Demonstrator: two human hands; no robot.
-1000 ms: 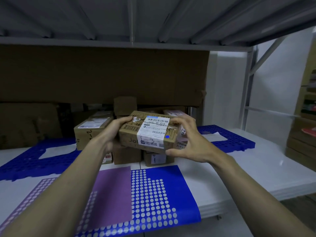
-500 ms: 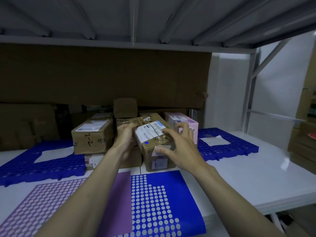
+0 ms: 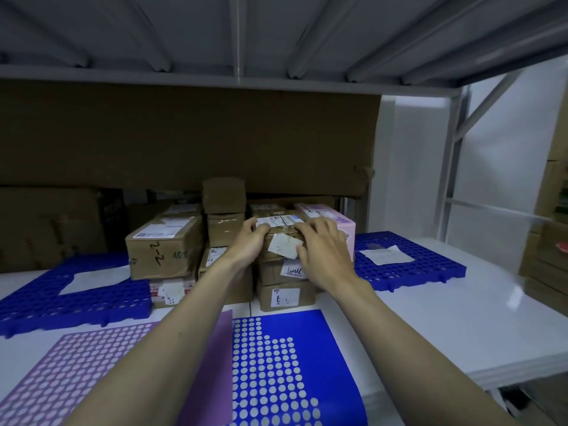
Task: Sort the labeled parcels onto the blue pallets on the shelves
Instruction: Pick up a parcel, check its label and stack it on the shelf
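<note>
Parcel (image 3: 278,238) flat — probably label up

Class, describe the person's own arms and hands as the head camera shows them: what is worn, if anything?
Both forearms are bare from the bottom edge of the picture up to the wrists: no sleeves show. The left hand and right hand wear no gloves. No watch, ring, strap or band shows on either wrist.

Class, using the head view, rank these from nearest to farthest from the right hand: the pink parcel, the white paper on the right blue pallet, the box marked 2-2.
From the right hand:
1. Pink parcel, just behind it.
2. White paper, to its right on the right blue pallet.
3. Box marked 2-2, far left, beyond the left hand.
</note>
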